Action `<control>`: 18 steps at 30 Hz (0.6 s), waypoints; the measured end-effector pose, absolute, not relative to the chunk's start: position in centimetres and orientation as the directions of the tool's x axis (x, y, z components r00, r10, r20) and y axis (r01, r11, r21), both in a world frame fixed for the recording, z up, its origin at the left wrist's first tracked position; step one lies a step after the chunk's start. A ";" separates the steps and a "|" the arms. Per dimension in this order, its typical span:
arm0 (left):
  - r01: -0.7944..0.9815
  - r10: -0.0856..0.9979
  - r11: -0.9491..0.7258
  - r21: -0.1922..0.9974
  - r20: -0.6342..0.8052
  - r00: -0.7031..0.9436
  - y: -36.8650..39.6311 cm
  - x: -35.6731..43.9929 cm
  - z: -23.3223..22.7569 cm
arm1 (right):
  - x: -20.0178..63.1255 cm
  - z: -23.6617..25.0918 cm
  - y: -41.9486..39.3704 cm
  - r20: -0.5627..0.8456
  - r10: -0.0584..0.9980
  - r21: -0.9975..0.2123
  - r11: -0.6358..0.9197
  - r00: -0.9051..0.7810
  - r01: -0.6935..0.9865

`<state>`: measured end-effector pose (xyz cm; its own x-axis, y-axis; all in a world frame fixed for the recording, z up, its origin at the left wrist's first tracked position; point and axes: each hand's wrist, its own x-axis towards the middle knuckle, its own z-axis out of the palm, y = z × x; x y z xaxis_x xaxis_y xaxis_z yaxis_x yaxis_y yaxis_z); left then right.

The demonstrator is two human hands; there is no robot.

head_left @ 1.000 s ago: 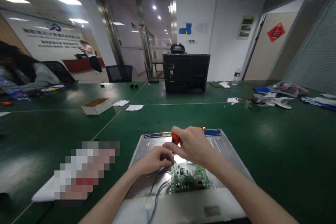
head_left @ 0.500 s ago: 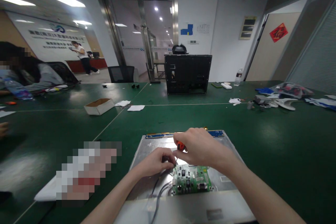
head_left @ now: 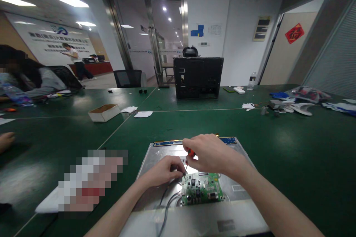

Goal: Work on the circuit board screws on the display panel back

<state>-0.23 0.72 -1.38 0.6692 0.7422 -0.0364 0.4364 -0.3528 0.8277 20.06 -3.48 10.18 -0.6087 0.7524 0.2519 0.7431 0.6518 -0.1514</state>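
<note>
A silver metal panel (head_left: 239, 155) lies flat on the green table in front of me, with a small green circuit board (head_left: 203, 190) mounted on it. My right hand (head_left: 211, 153) grips a red-handled screwdriver (head_left: 190, 152), its tip pointing down at the board's upper left corner. My left hand (head_left: 164, 170) pinches the screwdriver's shaft right beside the tip. Grey cables (head_left: 168, 202) run from the board's left side toward me. A blue strip (head_left: 229, 140) runs along the panel's far edge.
A black monitor back (head_left: 198, 77) stands upright mid-table. An open cardboard box (head_left: 104, 112) and paper sheets (head_left: 143, 114) lie to the left, loose parts and bags (head_left: 292, 105) at the right. Another person sits at far left; their hand (head_left: 6, 140) rests on the table. A blurred item (head_left: 89, 179) lies near my left arm.
My right hand tilted the screwdriver and lowered its handle, so less of the red grip shows. Both hands stay at the board's corner. A person in the background walked left.
</note>
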 end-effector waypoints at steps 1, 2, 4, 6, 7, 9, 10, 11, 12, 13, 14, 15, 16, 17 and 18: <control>0.439 0.743 -0.352 0.827 -0.038 0.668 0.7 -0.2 -1.4 | 20.1 10.1 -3.5 0.255 0.747 -0.158 0.658 -0.614 0.736; 0.441 0.744 -0.350 0.826 -0.041 0.667 0.7 -0.2 -1.4 | 20.1 10.1 -3.5 0.260 0.742 -0.165 0.664 -0.617 0.729; 0.445 0.745 -0.347 0.826 -0.045 0.665 0.8 -0.2 -1.3 | 20.0 10.1 -3.5 0.264 0.738 -0.180 0.670 -0.621 0.720; 0.440 0.741 -0.352 0.826 -0.041 0.671 0.8 -0.2 -1.2 | 20.0 10.1 -3.5 0.264 0.729 -0.182 0.681 -0.631 0.710; 0.438 0.738 -0.357 0.825 -0.038 0.674 0.8 -0.1 -1.1 | 20.0 10.1 -3.5 0.266 0.721 -0.179 0.689 -0.640 0.702; 0.440 0.732 -0.361 0.822 -0.041 0.680 0.8 -0.1 -1.1 | 20.2 10.2 -3.6 0.274 0.701 -0.171 0.709 -0.658 0.684; 0.444 0.733 -0.360 0.820 -0.046 0.679 0.8 -0.1 -1.1 | 20.2 10.3 -3.6 0.280 0.692 -0.166 0.718 -0.665 0.676; 0.448 0.735 -0.357 0.819 -0.049 0.677 0.8 -0.1 -1.1 | 20.3 10.3 -3.6 0.286 0.685 -0.164 0.724 -0.671 0.670; 0.449 0.737 -0.354 0.820 -0.051 0.674 0.8 -0.1 -1.2 | 20.3 10.3 -3.6 0.289 0.680 -0.164 0.728 -0.673 0.665; 0.447 0.741 -0.350 0.823 -0.048 0.669 0.8 -0.1 -1.3 | 20.2 10.2 -3.6 0.291 0.677 -0.165 0.731 -0.676 0.662; 0.443 0.744 -0.348 0.827 -0.044 0.667 0.8 -0.1 -1.4 | 20.1 10.1 -3.5 0.292 0.677 -0.168 0.732 -0.676 0.660; 0.438 0.745 -0.343 0.831 -0.043 0.665 0.8 -0.1 -1.4 | 19.9 10.0 -3.5 0.292 0.680 -0.172 0.729 -0.673 0.662; 0.435 0.746 -0.334 0.836 -0.048 0.665 0.8 -0.1 -1.5 | 19.7 9.9 -3.4 0.290 0.686 -0.175 0.724 -0.668 0.667; 0.437 0.747 -0.323 0.839 -0.058 0.662 0.8 -0.1 -1.5 | 19.4 9.7 -3.3 0.290 0.691 -0.178 0.719 -0.663 0.671; 0.446 0.751 -0.316 0.837 -0.067 0.657 0.8 -0.1 -1.4 | 19.1 9.7 -3.2 0.290 0.690 -0.184 0.720 -0.663 0.669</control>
